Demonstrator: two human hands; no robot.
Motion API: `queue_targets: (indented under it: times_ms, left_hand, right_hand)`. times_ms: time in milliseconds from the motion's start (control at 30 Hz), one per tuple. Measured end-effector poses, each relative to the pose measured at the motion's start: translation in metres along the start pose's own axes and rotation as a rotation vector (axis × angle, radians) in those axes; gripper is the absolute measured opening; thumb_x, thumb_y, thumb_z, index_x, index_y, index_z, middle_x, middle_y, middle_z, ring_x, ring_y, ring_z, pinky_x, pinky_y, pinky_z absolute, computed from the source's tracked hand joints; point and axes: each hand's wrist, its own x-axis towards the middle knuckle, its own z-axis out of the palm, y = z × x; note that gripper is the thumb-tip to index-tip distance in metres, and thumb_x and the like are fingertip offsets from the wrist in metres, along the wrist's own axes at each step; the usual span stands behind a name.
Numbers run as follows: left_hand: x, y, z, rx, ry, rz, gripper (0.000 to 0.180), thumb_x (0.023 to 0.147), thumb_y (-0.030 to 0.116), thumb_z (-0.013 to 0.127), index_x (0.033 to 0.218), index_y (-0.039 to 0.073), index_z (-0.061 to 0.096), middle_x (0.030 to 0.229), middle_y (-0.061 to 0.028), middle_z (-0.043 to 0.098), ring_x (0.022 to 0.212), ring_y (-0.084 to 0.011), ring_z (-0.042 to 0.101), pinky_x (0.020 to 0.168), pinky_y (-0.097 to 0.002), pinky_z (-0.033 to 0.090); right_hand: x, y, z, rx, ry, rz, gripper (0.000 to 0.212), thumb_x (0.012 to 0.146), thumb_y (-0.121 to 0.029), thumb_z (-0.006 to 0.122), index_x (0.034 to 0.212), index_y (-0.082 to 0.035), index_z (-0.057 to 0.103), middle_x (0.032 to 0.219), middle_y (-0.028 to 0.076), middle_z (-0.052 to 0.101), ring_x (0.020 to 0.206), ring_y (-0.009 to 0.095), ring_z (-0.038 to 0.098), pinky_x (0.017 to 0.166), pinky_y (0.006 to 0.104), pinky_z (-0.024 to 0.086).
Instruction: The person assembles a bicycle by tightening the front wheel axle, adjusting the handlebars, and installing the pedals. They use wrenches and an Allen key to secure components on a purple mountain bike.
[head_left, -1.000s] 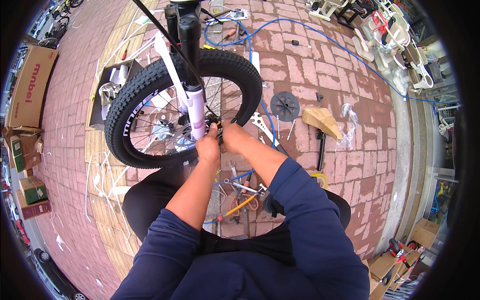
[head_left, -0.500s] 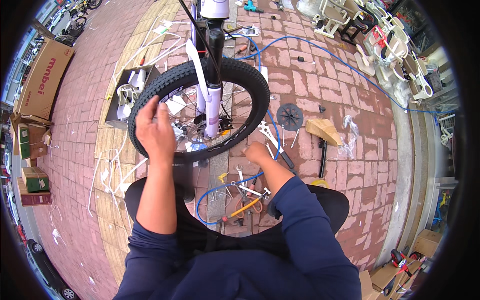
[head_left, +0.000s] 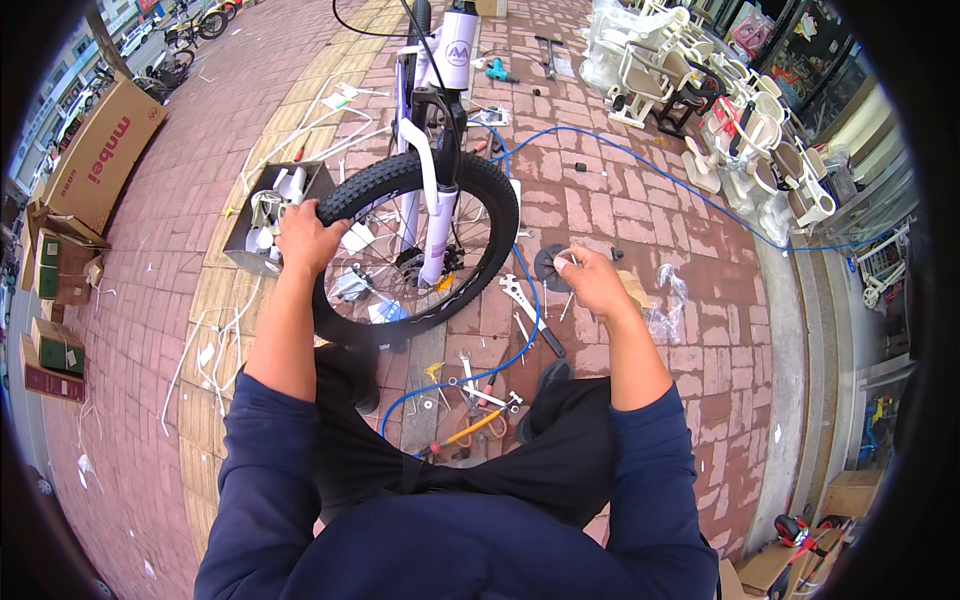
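Observation:
A bicycle with a lilac fork (head_left: 437,235) stands upright before me, its front wheel (head_left: 490,178) wearing a black knobbly tyre. My left hand (head_left: 308,240) grips the tyre's left side, thumb toward the spokes. Off to the wheel's right, my right hand (head_left: 598,284) is closed in a pinch over a dark round disc (head_left: 546,262), partly covering it. What those fingers hold, if anything, is too small to make out. Between my hand and the wheel lies a long silver wrench with a dark handle (head_left: 528,308). Several spanners (head_left: 482,394) and a yellow-orange handled tool (head_left: 470,430) lie near my feet.
A blue hose (head_left: 620,147) winds across the brick paving. Left of the wheel sits an open box of parts (head_left: 250,240). Clear plastic wrap (head_left: 668,308) lies at right. White child seats (head_left: 730,130) are piled far right; cartons (head_left: 105,150) stand far left.
My left hand has gone from hovering beside the tyre to gripping it. My right hand has risen from low beside the wrench to over the disc at right. The view has shifted.

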Motion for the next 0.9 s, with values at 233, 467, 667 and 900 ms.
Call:
queue_targets:
  times_ms: [233,467,667,900]
  left_hand:
    - [-0.112,0.095,-0.036,-0.332,-0.264,0.219,0.070,0.078,0.052,0.086,0.113,-0.005,0.066,0.105,-0.0238,0.071,0.100,-0.0413,0.070,0.090,-0.0469,0.055]
    - [-0.144,0.171,-0.037,-0.161,-0.368,0.360,0.072,0.078,0.060,0.085,0.106,-0.003,0.063,0.101,-0.0194,0.072,0.097,-0.0392,0.073,0.084,-0.0482,0.058]
    - [-0.074,0.131,0.004,-0.626,-0.549,0.257,0.050,0.092,0.048,0.079,0.084,0.000,0.068,0.071,-0.0140,0.067,0.069,-0.0270,0.067,0.069,-0.0404,0.052]
    - [0.012,0.119,0.139,-0.929,-0.682,0.053,0.039,0.081,0.013,0.078,0.115,-0.002,0.068,0.103,-0.0111,0.073,0.096,-0.0229,0.068,0.090,-0.0378,0.053]
  right_hand:
    - [-0.015,-0.004,0.015,0.186,-0.068,-0.041,0.032,0.100,-0.029,0.071,0.108,0.001,0.071,0.087,0.003,0.068,0.076,0.011,0.059,0.070,0.0295,0.048]
    - [-0.008,-0.030,0.049,0.441,-0.082,0.029,0.043,0.105,-0.045,0.065,0.108,-0.003,0.072,0.086,0.000,0.069,0.068,0.005,0.049,0.062,0.0242,0.040]
    - [-0.002,-0.031,0.055,0.585,-0.102,-0.048,0.045,0.102,-0.041,0.073,0.116,0.002,0.066,0.087,-0.001,0.061,0.070,0.005,0.048,0.063,0.0239,0.036]
    - [0.019,-0.043,0.062,1.027,-0.425,0.254,0.086,0.086,-0.042,0.089,0.147,-0.001,0.045,0.111,0.008,0.069,0.097,0.018,0.073,0.074,0.0311,0.061]
